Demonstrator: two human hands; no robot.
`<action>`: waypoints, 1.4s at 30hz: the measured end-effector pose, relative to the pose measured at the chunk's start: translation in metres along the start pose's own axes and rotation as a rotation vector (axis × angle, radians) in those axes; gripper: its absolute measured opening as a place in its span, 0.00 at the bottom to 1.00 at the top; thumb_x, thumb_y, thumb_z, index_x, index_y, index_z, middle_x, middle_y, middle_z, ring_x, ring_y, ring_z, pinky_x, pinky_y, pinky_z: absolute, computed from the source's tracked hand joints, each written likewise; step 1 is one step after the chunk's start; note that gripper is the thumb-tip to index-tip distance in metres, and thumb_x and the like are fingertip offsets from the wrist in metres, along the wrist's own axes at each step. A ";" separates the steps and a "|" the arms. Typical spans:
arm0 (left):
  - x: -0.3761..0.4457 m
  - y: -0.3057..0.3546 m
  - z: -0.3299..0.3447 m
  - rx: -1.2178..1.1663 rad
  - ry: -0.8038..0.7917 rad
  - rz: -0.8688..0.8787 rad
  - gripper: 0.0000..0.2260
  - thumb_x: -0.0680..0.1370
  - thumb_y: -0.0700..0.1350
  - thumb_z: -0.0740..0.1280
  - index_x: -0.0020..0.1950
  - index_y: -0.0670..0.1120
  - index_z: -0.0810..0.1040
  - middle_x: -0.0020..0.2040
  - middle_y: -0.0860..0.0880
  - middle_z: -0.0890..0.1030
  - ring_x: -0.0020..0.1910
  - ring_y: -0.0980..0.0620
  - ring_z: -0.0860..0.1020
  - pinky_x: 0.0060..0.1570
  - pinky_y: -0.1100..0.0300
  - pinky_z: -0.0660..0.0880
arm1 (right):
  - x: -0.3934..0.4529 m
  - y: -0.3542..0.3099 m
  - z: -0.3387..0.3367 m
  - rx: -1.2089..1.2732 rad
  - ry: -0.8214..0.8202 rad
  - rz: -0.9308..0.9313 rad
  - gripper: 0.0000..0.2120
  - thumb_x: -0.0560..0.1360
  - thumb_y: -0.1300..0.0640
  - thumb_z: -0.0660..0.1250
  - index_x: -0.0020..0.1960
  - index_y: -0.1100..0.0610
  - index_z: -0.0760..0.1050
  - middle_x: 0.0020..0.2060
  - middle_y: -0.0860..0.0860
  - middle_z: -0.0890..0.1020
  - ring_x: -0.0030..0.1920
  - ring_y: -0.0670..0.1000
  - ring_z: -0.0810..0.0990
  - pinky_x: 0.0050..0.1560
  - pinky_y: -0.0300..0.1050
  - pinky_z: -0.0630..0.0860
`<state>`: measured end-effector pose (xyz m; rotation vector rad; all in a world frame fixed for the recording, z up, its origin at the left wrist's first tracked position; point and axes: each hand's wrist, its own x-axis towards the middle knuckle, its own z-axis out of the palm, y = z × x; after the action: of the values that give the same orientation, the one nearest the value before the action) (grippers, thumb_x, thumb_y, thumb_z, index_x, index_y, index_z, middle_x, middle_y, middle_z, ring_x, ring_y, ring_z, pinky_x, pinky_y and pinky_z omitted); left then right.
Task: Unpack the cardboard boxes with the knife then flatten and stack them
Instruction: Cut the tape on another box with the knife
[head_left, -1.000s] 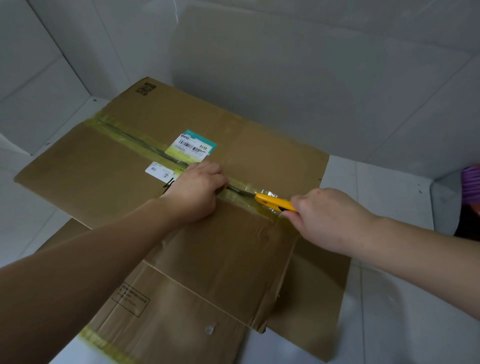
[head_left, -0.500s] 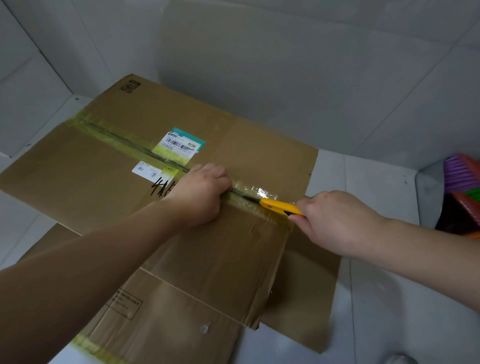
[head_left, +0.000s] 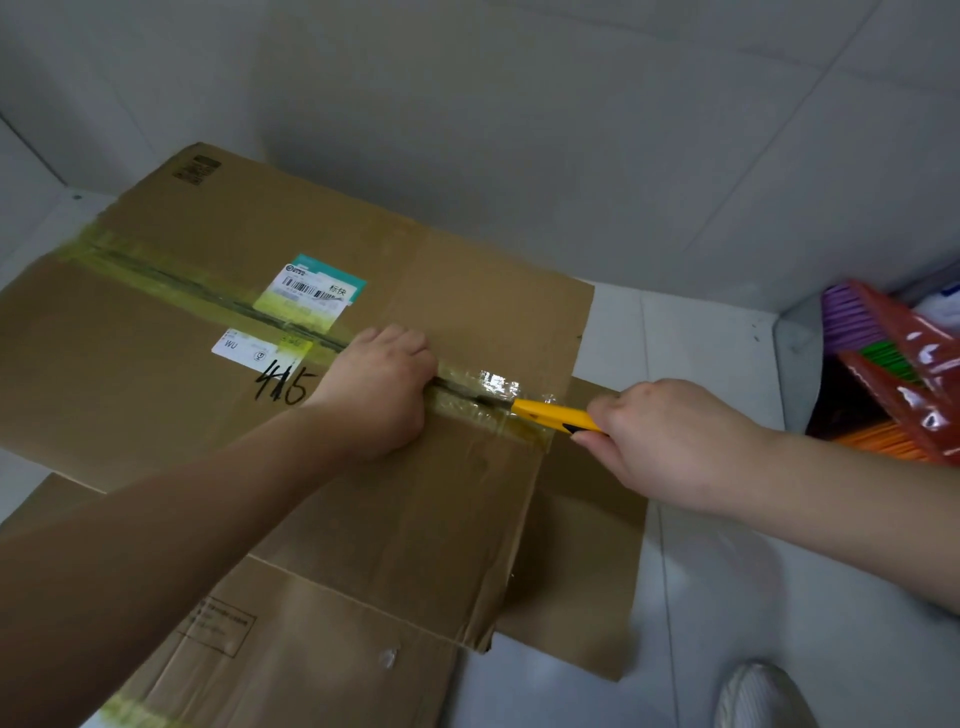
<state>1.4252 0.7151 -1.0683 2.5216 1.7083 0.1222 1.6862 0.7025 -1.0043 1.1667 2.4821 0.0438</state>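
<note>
A large brown cardboard box (head_left: 171, 410) lies flat on the floor, its centre seam covered in yellowed tape, with shipping labels (head_left: 306, 291) and "415" written on it. My left hand (head_left: 382, 389) sits on the seam, fingers curled down at the slit edge of the near flap. My right hand (head_left: 670, 441) grips a yellow utility knife (head_left: 553, 415). Its blade lies in the taped seam near the box's right end, a short way right of my left hand. A flattened cardboard box (head_left: 291, 644) lies underneath, sticking out toward me.
White tiled walls close in behind and to the left. Brooms (head_left: 893, 374) with purple, green and orange bristles in red plastic wrap lean in the right corner. A shoe (head_left: 753, 696) shows at the bottom right on the white floor tiles (head_left: 727, 597).
The knife has slid right along the taped seam toward the box's end. My left hand stays on the seam. The view has shifted right, showing the brooms.
</note>
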 end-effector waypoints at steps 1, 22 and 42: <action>0.002 0.002 0.000 0.001 -0.001 -0.007 0.12 0.69 0.39 0.62 0.50 0.44 0.79 0.49 0.46 0.76 0.52 0.44 0.72 0.54 0.55 0.64 | 0.000 0.000 0.000 0.003 -0.005 0.001 0.16 0.81 0.42 0.49 0.44 0.51 0.66 0.30 0.46 0.65 0.30 0.50 0.69 0.31 0.44 0.66; -0.002 0.000 0.000 -0.028 0.083 -0.012 0.16 0.65 0.39 0.57 0.45 0.42 0.81 0.42 0.44 0.79 0.44 0.41 0.76 0.47 0.50 0.70 | -0.037 0.026 0.008 -0.008 -0.040 0.027 0.16 0.80 0.41 0.48 0.46 0.51 0.64 0.33 0.48 0.69 0.35 0.53 0.74 0.36 0.48 0.72; -0.002 0.001 0.005 -0.242 0.075 -0.092 0.17 0.61 0.38 0.52 0.42 0.43 0.77 0.45 0.44 0.78 0.50 0.41 0.74 0.49 0.52 0.66 | -0.049 0.047 0.017 0.190 0.229 0.110 0.16 0.77 0.41 0.54 0.42 0.52 0.68 0.30 0.47 0.71 0.32 0.54 0.71 0.32 0.44 0.60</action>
<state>1.4259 0.7123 -1.0731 2.2874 1.7163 0.3959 1.7551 0.6942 -0.9939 1.4502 2.6643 -0.0299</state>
